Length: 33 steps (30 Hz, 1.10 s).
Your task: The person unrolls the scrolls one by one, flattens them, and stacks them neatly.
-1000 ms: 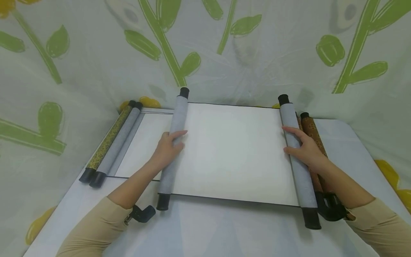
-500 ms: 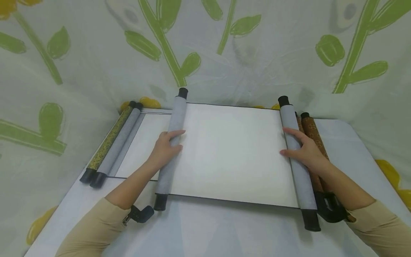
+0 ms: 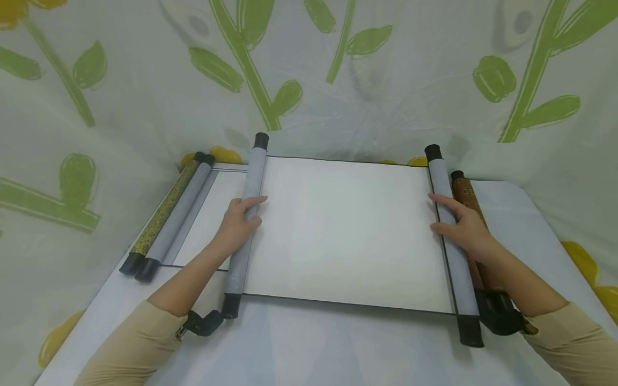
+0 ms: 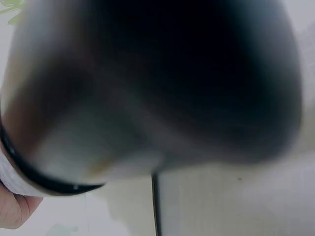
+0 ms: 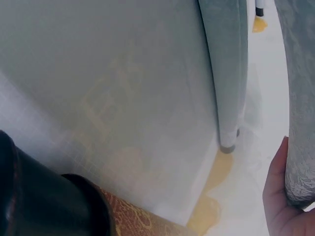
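Observation:
A hanging scroll with blank white paper [image 3: 347,236] is spread between two grey-blue rolls with black end knobs. My left hand [image 3: 236,225] grips the left roll [image 3: 238,262], thumb and index finger showing on its paper side. On the opposite side my right hand [image 3: 463,225] holds the right roll [image 3: 456,262] the same way. The right wrist view shows fingers [image 5: 278,191] against a grey roll [image 5: 301,98]. A dark blur fills most of the left wrist view, with part of a hand [image 4: 17,211] at lower left.
At left, a yellow-green patterned scroll [image 3: 166,209] lies beside another grey roll [image 3: 181,212], whose white sheet [image 3: 212,214] runs under the held scroll. A brown patterned scroll [image 3: 468,195] lies just right of the right roll. A leaf-printed curtain [image 3: 386,107] hangs behind the table [image 3: 309,348].
My left hand has moved left with the left roll, and the right roll has shifted slightly right. The span of white paper between them is wider.

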{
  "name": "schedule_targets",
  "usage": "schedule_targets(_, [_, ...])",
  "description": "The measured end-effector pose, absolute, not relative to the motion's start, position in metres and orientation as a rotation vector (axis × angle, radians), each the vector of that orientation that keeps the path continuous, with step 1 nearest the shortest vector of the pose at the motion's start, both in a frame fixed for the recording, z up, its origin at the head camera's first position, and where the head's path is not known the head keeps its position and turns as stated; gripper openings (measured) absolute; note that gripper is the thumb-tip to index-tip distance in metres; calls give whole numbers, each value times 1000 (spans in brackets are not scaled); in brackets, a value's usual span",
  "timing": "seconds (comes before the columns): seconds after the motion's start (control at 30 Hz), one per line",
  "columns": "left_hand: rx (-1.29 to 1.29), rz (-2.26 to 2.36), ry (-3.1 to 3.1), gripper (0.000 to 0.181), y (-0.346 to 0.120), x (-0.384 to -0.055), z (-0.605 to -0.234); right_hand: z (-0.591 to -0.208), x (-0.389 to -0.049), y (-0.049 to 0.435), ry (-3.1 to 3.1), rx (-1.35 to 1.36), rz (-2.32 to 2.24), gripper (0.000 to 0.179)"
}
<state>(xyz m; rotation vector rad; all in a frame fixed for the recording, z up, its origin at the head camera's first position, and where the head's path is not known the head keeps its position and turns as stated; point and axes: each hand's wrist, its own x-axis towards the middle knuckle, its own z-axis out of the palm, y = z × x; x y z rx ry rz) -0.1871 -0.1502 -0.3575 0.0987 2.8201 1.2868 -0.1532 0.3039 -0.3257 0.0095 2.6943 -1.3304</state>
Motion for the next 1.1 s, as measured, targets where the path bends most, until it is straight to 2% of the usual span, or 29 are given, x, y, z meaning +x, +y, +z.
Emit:
schedule_targets(0.2, [125, 1274, 2830, 52, -152, -189, -355, -327, -154, 306, 2703, 19, -1299, 83])
schedule_targets(0.57, [150, 1221, 2822, 57, -155, -191, -352, -328, -157, 308, 2705, 42, -1291, 80])
schedule_targets(0.93, [152, 1161, 2887, 50, -162, -191, -352, -333, -160, 314, 2716, 3, -1291, 69])
schedule_targets(1.1, [170, 1159, 2901, 48, -166, -192, -353, -332, -160, 317, 2739, 2, -1252, 74])
